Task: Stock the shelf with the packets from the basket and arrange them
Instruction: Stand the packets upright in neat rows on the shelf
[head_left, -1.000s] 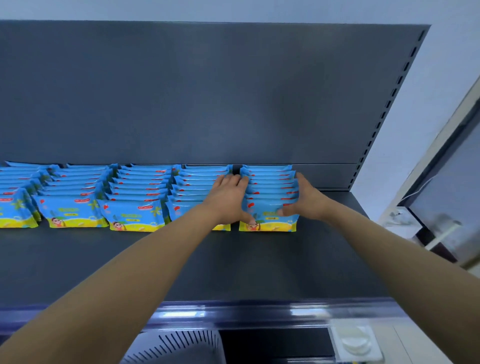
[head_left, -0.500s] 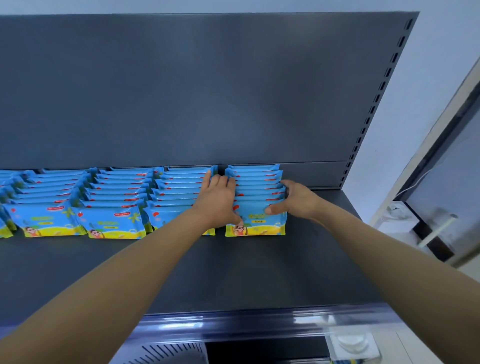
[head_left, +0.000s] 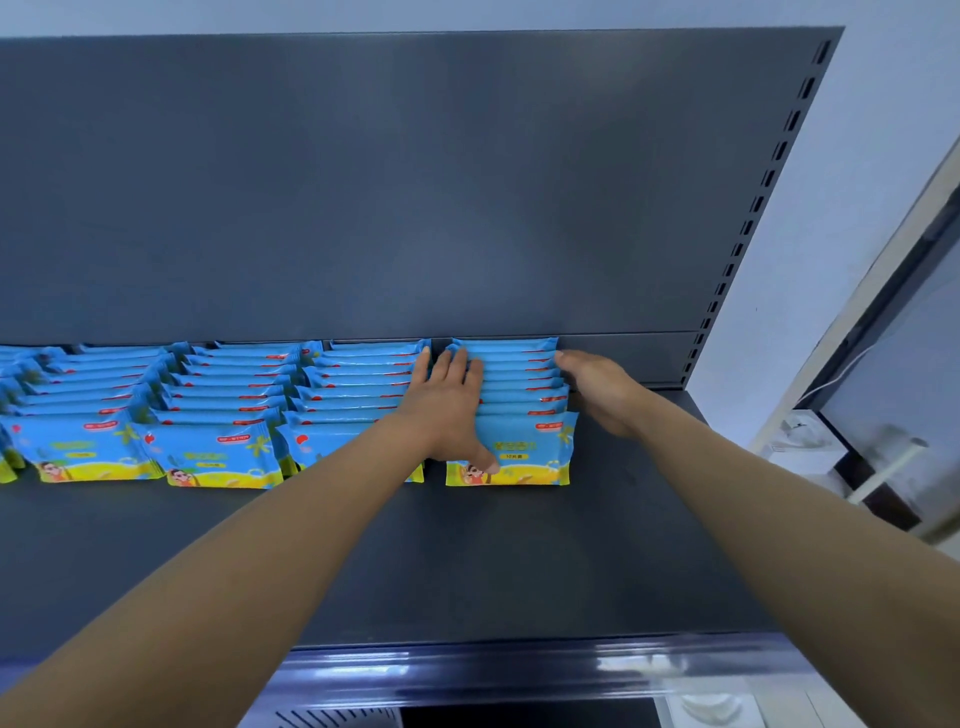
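From the head view, the dark shelf (head_left: 519, 561) carried several rows of blue and yellow packets standing one behind another against the grey back panel (head_left: 415, 182). The leftmost rows (head_left: 78, 410) ran off the frame's left edge, so I could not count them. The rightmost row (head_left: 524, 410) stood just beside its neighbour row (head_left: 353, 400), with a narrow gap between them.

The left hand (head_left: 447, 410) lay flat and wide over that gap, fingers straight and pointing to the back panel, and its thumb rested on the face of the front packet (head_left: 535, 441). It hid the left ends of the rightmost row and the right ends of the neighbour. The right hand (head_left: 597, 389) lay against the row's right ends, fingers stretched out loosely and gripping nothing; its thumb was hidden from me. Print on the packets was too small to read. At the bottom edge a slatted white object (head_left: 337, 719) was cut off, and I could not tell whether it was the basket.

Half a second before, the right thumb had pressed the front packet's face. Now that hand sat further back along the row's side, its fingertips near the rearmost packet. The left hand had stayed on the gap, reaching a little deeper.
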